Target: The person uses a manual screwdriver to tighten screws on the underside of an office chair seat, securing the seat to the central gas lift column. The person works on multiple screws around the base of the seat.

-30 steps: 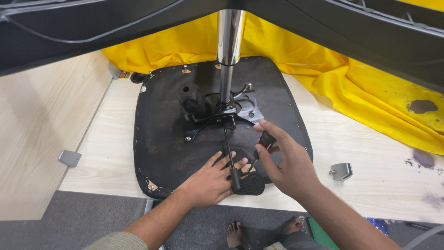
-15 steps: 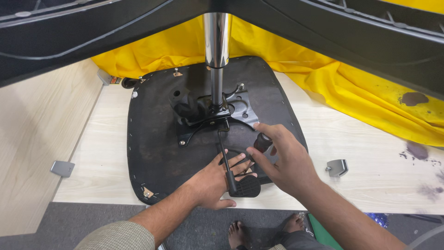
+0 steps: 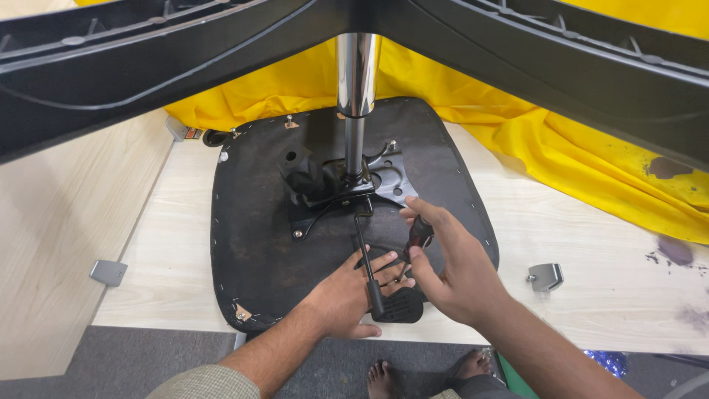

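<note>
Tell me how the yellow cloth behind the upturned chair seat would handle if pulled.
The yellow cloth lies in soft folds, so it is probably floppy and light. The chair seat seems to rest on its edge, so a pull may drag or snag.

I see almost nothing of this kind here. No package, no sign and no screen is in view. The only possible label is a small red and white patch (image 3: pixel 193 134) at the far left corner of the upturned seat, just under the edge of the yellow cloth. It is too small to tell more about it.
</note>
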